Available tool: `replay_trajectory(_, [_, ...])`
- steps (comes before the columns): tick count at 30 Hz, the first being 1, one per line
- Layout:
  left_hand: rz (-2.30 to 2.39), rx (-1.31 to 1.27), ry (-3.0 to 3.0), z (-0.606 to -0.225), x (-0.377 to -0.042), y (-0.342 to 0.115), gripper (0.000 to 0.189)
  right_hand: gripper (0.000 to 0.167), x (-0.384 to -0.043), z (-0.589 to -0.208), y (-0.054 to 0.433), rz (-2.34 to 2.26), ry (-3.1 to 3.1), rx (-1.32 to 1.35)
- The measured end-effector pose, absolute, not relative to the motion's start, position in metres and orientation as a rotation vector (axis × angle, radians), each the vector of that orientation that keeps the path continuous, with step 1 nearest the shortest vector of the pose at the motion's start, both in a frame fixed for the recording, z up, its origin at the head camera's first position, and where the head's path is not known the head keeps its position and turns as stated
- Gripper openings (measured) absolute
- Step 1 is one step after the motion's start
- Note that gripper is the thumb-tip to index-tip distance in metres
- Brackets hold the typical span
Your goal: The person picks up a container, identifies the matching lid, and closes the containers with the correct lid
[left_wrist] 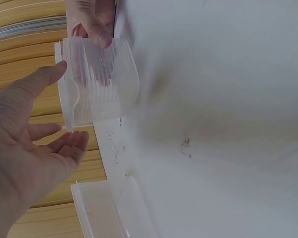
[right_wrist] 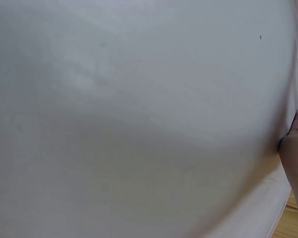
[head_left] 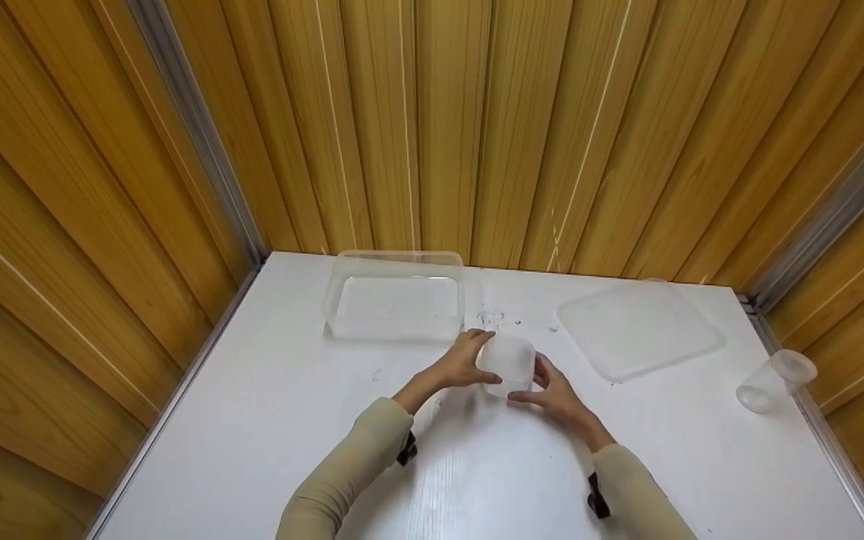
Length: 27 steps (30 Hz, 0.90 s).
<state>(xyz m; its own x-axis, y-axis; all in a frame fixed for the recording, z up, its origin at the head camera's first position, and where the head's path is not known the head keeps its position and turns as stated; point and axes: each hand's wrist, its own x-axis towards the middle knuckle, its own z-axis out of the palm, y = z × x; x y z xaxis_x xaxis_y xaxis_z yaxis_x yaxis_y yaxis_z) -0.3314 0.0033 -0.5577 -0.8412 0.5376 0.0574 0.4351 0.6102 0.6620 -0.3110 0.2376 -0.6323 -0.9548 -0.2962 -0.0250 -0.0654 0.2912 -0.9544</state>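
Note:
A small clear plastic container (head_left: 507, 364) stands between the two hands, close over the white table. The left wrist view shows ribbed sides on this container (left_wrist: 102, 99) and a pale band along its top edge. My left hand (head_left: 464, 361) spans it from the left, thumb on the near side of the top edge. The fingers of that left hand (left_wrist: 25, 134) are bent at the opposite edge. From the right, my right hand (head_left: 558, 391) grips its body, the thumb in front and the fingers partly hidden behind the wall.
A larger clear rectangular box (head_left: 333, 300) sits at the back left. At the back right a flat translucent lid (head_left: 642, 330) lies on the white table (head_left: 252, 420). Near the right edge a clear cylindrical jar (head_left: 769, 384) stands. Wood-patterned walls (head_left: 447, 135) enclose the back and sides.

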Motion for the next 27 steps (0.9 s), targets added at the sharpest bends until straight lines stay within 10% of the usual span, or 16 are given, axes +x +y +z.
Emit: replay_trajectory(27, [0.966,0.789,2.734,-0.5646,-0.3391,0.0058,0.094,0.1,-0.3111,-0.6336,0.2379,-1.711,2.371,-0.378])
